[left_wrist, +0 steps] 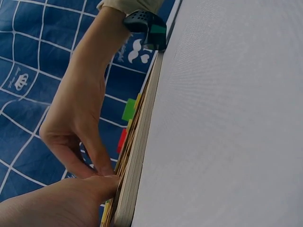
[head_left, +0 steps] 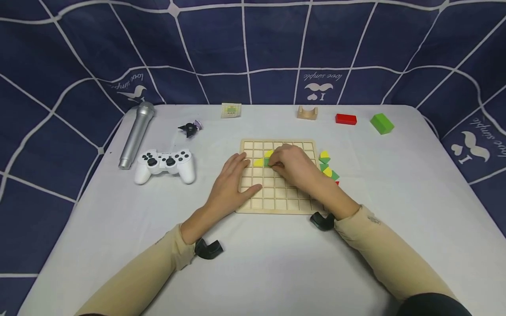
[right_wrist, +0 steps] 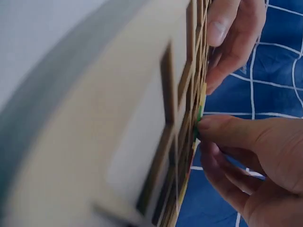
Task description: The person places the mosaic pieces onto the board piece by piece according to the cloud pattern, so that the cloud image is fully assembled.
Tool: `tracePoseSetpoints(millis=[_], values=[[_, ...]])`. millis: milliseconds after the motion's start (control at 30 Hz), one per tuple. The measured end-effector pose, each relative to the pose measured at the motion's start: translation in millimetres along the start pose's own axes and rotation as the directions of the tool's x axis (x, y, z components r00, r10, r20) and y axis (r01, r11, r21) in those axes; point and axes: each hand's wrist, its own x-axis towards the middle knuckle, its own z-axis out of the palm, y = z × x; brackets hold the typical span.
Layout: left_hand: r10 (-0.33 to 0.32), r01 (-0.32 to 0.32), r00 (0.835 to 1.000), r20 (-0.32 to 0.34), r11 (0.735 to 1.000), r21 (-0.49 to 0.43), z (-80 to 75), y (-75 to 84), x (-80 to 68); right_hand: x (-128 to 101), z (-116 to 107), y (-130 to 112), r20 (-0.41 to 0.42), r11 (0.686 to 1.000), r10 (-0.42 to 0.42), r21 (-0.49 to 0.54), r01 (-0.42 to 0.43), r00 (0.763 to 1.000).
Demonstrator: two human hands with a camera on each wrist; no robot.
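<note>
Closest in, two beige sleeves run up from the bottom edge, each wrist wearing a black camera mount. The left hand (head_left: 231, 182) lies flat on the near-left part of the wooden grid board (head_left: 276, 206), fingers straight and slightly spread, thumb out along the squares, pressing the board to the white table (head_left: 253, 263). It holds nothing; it is steadying.

Just past it, the right hand (head_left: 294, 166) hunches over the middle rows, fingers curled down, with fingertip (right_wrist: 213, 125) and thumb pinching a small green piece (head_left: 267, 163) right at the face of the grid. The right wrist view shows that tip touching the green edge at a cell. Two yellow pieces (head_left: 258, 162) sit in cells beside it, one to its left and one just above. I judge this as the seating step: the green piece is at its cell but whether it is fully down I cannot tell.

The next move calls for a light push to drop it flush, square with its yellow neighbours, then a clean release without dragging them.

Off the board's right edge waits a loose heap of green and yellow pieces (head_left: 328, 166). Leftward sit a white game controller (head_left: 165, 164) and a silver microphone (head_left: 136, 134). At the far edge stand a wooden arch block (head_left: 307, 113), a red block (head_left: 345, 119) and a green block (head_left: 381, 123).
</note>
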Motion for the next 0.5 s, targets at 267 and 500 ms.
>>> tracePoseSetpoints(millis=[267,500], values=[[-0.004,0.004,1.000,0.016,1.000,0.002,0.0,2.0,0.9,-18.3,-28.5,21.4,0.044,0.994,0.091,0.058,-0.093,0.995],[-0.017,0.017,1.000,0.022,1.000,0.009,-1.4,2.1,1.2,-32.1,-62.5,68.0,-0.043,0.953,0.282,0.127,-0.275,0.958]])
